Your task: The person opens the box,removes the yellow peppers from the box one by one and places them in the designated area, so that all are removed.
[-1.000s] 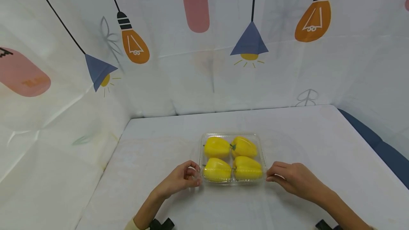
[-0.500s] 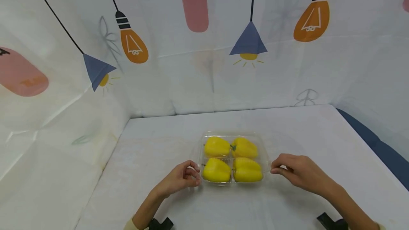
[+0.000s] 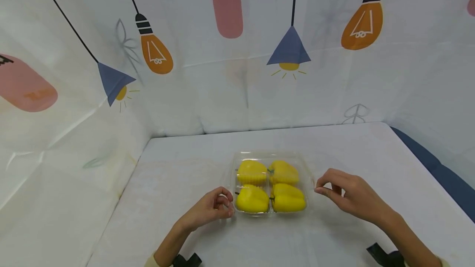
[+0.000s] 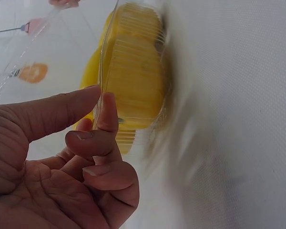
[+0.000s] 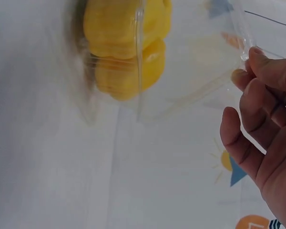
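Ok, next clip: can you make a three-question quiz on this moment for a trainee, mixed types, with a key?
1. How many yellow peppers lie in the clear box?
2. Who holds up the raised corner of the lid: (A) left, (B) right, (C) neither?
3. True or false: every pepper lies loose on the table, outside the box.

Key:
1. Four.
2. B, the right hand, which pinches it.
3. False; all the peppers sit inside the box.

This seems to be a booth [image 3: 67, 143] of white sheets [image 3: 208, 94]; lamps [image 3: 289, 46] are printed on them, beyond the right hand [image 3: 352, 195]; a white table [image 3: 185, 164] lies under this hand.
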